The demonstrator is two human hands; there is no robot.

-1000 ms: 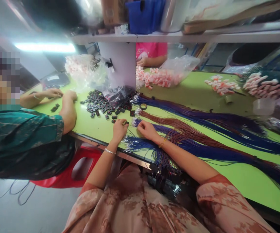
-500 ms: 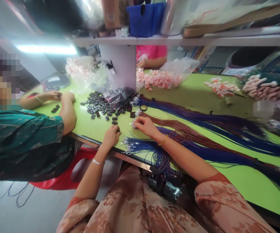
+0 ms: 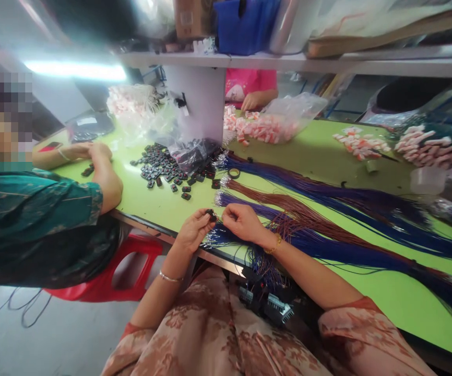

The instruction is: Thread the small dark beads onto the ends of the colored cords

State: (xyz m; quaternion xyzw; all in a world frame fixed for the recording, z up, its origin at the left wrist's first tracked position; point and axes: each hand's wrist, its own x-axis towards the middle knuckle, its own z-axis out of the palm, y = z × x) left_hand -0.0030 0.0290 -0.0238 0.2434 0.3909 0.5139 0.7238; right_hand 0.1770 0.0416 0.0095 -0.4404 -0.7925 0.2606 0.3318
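While the left hand (image 3: 194,231) is pinching a black connector (image 3: 211,214) in its fingers, nearside of the tape roll (image 3: 234,173), the right hand (image 3: 245,223) is hovering there too, fingers bunched narrow, can't tell on what. Brown wires (image 3: 284,198) are trailing right of the roll, and loose black pieces (image 3: 162,166) are sitting left of it.

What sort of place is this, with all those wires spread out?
Probably a small assembly workshop: long bundles of blue and brown wires and a pile of small black parts lie on a long green worktable.
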